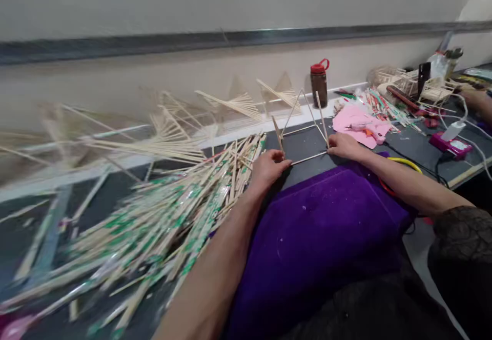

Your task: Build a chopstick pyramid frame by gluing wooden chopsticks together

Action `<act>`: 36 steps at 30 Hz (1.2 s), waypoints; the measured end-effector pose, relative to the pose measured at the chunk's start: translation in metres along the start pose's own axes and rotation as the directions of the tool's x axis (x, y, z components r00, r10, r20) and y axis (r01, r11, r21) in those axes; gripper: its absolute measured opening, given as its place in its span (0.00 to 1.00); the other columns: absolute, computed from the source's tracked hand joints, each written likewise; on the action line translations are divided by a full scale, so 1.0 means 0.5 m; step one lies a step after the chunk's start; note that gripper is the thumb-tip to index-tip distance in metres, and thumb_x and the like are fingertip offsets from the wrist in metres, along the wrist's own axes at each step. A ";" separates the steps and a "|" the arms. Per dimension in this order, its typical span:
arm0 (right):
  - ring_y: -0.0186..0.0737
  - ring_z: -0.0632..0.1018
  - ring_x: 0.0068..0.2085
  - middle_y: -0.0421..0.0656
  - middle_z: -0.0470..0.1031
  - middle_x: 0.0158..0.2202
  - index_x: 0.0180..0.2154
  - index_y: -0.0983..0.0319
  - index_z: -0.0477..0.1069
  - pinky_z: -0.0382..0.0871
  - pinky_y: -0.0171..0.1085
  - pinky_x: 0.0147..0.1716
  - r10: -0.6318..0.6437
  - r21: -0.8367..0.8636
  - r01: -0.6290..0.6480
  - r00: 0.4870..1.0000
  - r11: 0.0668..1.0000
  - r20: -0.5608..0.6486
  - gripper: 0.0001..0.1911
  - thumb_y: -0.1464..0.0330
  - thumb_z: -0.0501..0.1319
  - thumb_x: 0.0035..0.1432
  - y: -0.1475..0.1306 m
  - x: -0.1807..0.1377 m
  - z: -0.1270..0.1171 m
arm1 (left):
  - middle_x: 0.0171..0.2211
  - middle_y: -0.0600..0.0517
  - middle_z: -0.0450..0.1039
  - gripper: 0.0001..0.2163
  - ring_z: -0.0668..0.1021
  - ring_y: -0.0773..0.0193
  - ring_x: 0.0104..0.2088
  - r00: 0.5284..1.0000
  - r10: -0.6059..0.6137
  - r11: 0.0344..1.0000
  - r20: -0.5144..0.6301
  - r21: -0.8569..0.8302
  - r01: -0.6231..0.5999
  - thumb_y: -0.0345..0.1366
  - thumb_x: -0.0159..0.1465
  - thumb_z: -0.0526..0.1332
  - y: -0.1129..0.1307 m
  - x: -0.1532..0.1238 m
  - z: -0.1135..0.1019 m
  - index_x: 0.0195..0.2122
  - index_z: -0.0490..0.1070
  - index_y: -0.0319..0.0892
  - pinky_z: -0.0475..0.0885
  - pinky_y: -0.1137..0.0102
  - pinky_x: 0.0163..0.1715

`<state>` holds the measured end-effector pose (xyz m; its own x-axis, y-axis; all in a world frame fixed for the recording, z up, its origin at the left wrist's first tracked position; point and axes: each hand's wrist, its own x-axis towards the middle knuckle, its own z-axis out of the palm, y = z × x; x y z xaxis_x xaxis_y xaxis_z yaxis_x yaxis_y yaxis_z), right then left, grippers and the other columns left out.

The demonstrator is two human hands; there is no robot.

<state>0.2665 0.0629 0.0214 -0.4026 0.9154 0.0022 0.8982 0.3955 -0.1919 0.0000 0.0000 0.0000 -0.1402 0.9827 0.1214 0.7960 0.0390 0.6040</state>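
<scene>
A pyramid-shaped frame of thin pale wooden sticks [308, 158] stands on the dark bench [407, 145]. The left hand [269, 168] pinches its left corner, the right hand [344, 146] its right corner; the near base stick runs from hand to hand.

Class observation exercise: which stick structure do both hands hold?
The open pyramid frame before the red-capped bottle; left hand and right hand grip its base. Fans lie untouched.

Chopstick pile [161, 222] blurred leftward; co-worker's hand [476, 100] cut off.
</scene>
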 end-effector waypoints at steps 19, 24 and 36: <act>0.39 0.81 0.42 0.46 0.84 0.44 0.46 0.63 0.82 0.62 0.32 0.34 -0.069 0.096 0.058 0.991 0.994 0.112 0.13 0.67 0.64 0.63 -0.024 -0.071 -0.032 | 0.30 0.48 0.82 0.10 0.82 0.52 0.34 1.000 0.008 0.998 -0.002 -0.057 -0.008 0.44 0.54 0.64 -0.008 -0.043 -0.015 0.31 0.81 0.46 0.73 0.61 0.40; 0.38 0.81 0.40 0.46 0.85 0.42 0.45 0.64 0.82 0.63 0.32 0.34 -0.107 0.161 0.091 0.990 0.983 0.093 0.12 0.68 0.64 0.62 -0.010 -0.069 -0.024 | 0.31 0.48 0.82 0.08 0.81 0.54 0.34 0.999 0.010 0.993 -0.043 -0.114 -0.015 0.43 0.53 0.66 0.001 -0.048 -0.025 0.30 0.80 0.46 0.74 0.59 0.41; 0.38 0.79 0.36 0.44 0.84 0.35 0.37 0.64 0.83 0.64 0.34 0.35 -0.028 0.194 0.055 0.989 0.979 -0.143 0.10 0.68 0.63 0.62 -0.003 -0.108 -0.087 | 0.28 0.52 0.76 0.16 0.75 0.63 0.28 0.973 -0.101 0.873 -0.206 -0.487 -0.012 0.45 0.51 0.70 0.039 -0.063 -0.079 0.38 0.79 0.43 0.66 0.72 0.23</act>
<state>0.2945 0.0160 0.0641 -0.3980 0.9054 0.1479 0.8232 0.4236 -0.3781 -0.0034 -0.0371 0.0390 -0.3388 0.9149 0.2194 0.4102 -0.0663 0.9096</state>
